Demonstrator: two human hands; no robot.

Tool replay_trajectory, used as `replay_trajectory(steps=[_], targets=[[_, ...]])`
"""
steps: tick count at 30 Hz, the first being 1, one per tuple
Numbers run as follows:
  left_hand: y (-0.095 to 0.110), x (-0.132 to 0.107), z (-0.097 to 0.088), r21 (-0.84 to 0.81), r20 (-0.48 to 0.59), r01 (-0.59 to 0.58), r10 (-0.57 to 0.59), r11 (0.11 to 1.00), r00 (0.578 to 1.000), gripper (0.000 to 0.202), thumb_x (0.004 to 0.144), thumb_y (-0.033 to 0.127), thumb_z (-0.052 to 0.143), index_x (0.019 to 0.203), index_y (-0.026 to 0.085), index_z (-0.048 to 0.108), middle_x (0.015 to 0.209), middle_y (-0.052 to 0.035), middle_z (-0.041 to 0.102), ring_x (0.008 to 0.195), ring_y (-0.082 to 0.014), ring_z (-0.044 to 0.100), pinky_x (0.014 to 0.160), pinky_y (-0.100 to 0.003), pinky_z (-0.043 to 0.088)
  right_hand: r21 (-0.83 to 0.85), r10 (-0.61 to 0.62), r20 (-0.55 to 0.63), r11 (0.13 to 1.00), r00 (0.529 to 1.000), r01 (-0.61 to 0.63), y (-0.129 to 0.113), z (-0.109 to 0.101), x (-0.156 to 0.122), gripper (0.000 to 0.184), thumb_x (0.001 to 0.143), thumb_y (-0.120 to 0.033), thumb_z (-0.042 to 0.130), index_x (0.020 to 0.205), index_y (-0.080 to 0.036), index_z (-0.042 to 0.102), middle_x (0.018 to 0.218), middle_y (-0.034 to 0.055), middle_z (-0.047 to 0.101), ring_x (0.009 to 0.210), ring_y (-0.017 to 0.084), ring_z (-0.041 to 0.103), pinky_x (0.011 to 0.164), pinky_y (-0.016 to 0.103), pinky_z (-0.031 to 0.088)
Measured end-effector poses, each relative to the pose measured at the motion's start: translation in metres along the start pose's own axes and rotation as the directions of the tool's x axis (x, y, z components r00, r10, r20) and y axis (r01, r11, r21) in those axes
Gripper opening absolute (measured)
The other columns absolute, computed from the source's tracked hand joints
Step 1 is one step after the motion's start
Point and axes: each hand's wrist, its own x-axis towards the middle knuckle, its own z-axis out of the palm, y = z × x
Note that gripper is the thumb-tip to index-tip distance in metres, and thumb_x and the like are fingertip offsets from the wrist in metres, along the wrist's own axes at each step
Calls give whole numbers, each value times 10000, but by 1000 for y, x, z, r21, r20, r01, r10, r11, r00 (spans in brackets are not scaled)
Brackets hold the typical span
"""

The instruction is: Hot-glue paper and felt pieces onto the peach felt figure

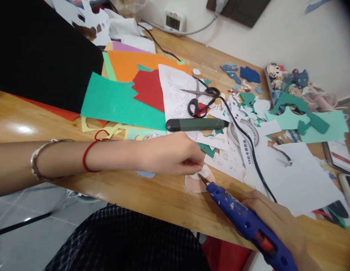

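My right hand (pixel 279 222) is wrapped around a blue glue gun (pixel 248 222) near the front edge of the wooden table (pixel 152 195). The gun's metal tip touches a small white paper piece (pixel 202 171) lying on a pink cut-out (pixel 196 183). My left hand (pixel 171 153), with a red string and a silver bangle on the wrist, reaches in from the left. Its fingertips pinch that white piece just left of the tip.
Sheets of black, green, red and orange paper (pixel 121 101) cover the left. Black scissors (pixel 199 96), a dark green pen-shaped tool (pixel 196 124), a tape roll (pixel 244 131) and the gun's black cord (pixel 248 146) lie among paper scraps. White sheets (pixel 299 177) spread at right.
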Motion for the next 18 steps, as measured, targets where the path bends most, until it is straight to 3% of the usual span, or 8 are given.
replay_trajectory(steps=[3, 9, 13, 18], targets=[[0, 0, -1, -3, 3, 0, 0, 1000, 1000, 177, 842, 138, 517, 792, 122, 686, 672, -22, 627, 618, -119, 551, 597, -209, 398, -3, -48, 59, 999, 997, 48, 6, -3, -1, 193, 819, -70, 368, 899, -191, 495, 761, 41, 589, 655, 139, 602, 522, 212, 454], [3, -1, -1, 2, 3, -2, 2, 1000, 1000, 169, 835, 127, 528, 788, 111, 689, 666, -26, 623, 616, -120, 549, 587, -214, 393, 17, 12, 2, 1000, 1000, -12, -3, -3, 0, 189, 839, -79, 343, 867, -200, 485, 730, 38, 563, 628, 140, 584, 499, 223, 430], [2, -1, -1, 7, -1, -14, 14, 1000, 1000, 168, 836, 125, 522, 794, 121, 684, 675, -30, 633, 626, -126, 561, 598, -214, 403, 27, 111, -113, 994, 987, -109, -9, -1, 0, 206, 869, -87, 327, 874, -205, 496, 769, 39, 579, 690, 146, 604, 563, 232, 456], [1, 0, 1, -14, -5, -13, 13, 1000, 1000, 164, 834, 130, 522, 777, 143, 675, 735, -27, 666, 656, -126, 583, 615, -204, 419, -108, 56, -85, 992, 995, -65, -8, -4, -4, 191, 829, -94, 420, 911, -182, 569, 846, 56, 647, 720, 149, 649, 599, 212, 494]])
